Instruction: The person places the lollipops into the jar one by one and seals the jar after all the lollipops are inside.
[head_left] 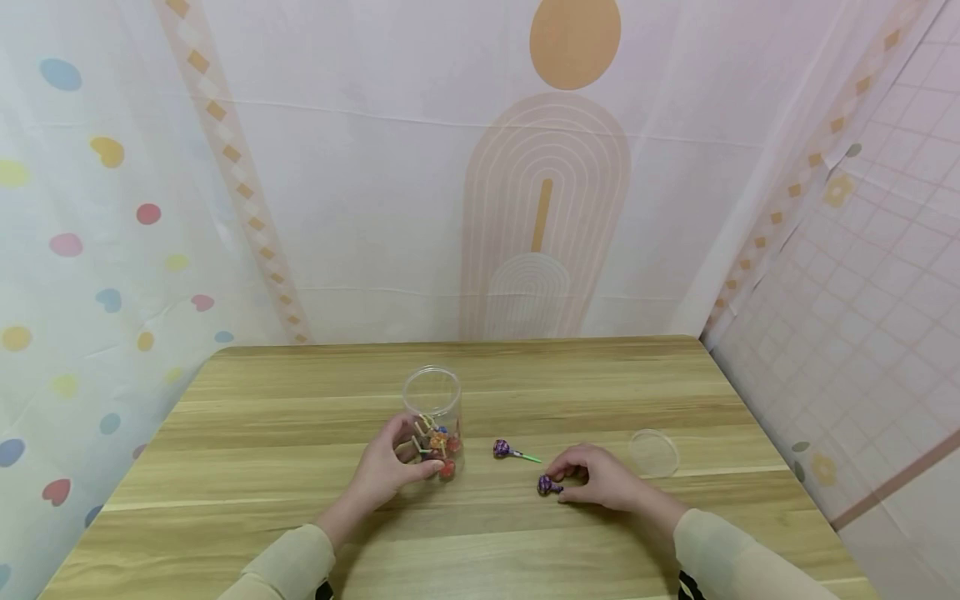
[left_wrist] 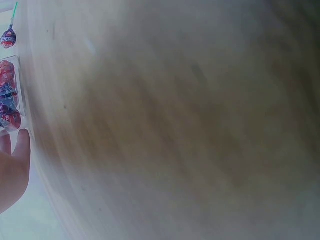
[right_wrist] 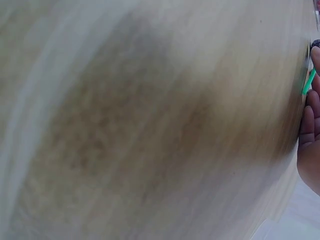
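Observation:
A clear plastic jar (head_left: 432, 408) stands upright and lidless on the wooden table (head_left: 300, 433), with several wrapped lollipops in its bottom. My left hand (head_left: 411, 457) grips the jar's lower part from the left, thumb in front. In the left wrist view the jar (left_wrist: 9, 95) and a fingertip (left_wrist: 22, 142) show at the left edge. My right hand (head_left: 564, 483) pinches a purple lollipop (head_left: 548, 485) lying on the table. The right wrist view shows only the fingers (right_wrist: 311, 125) and a green stick (right_wrist: 309, 81). A second purple lollipop (head_left: 503, 450) with a green stick lies between the hands.
The jar's clear round lid (head_left: 654, 452) lies flat on the table just right of my right hand. Patterned fabric walls close in behind and on both sides of the table. Both wrist views are mostly blurred tabletop.

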